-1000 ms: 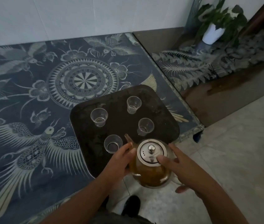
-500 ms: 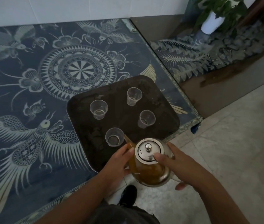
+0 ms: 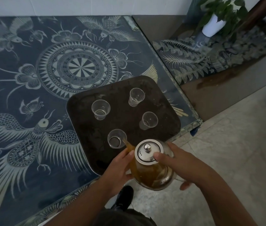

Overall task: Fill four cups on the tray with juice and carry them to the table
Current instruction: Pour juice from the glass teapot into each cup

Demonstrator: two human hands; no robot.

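Fingers first: my right thumb (image 3: pixel 158 156) presses on the steel lid (image 3: pixel 146 151), and the rest of that right hand (image 3: pixel 181 163) curls round the far side of the teapot (image 3: pixel 163 178), where the handle is hidden from me. My left hand (image 3: pixel 117 170) wraps the pot's belly just below the spout (image 3: pixel 128 145).

The pot is tipped forward, amber juice (image 3: pixel 143 175) inside, and its spout tip is at the rim of the nearest cup (image 3: pixel 116 139). I see no stream. That cup and the other three cups (image 3: pixel 101 109) (image 3: pixel 136 97) (image 3: pixel 148 120) on the dark tray (image 3: pixel 164 101) look unfilled, though the far left one may hold a trace.

So I judge the first pour is about to begin. Next I'd tilt further, thumb firm on the lid, spout kept over the cup's mouth, then go round the others before lifting the tray off the patterned top (image 3: pixel 31 160).
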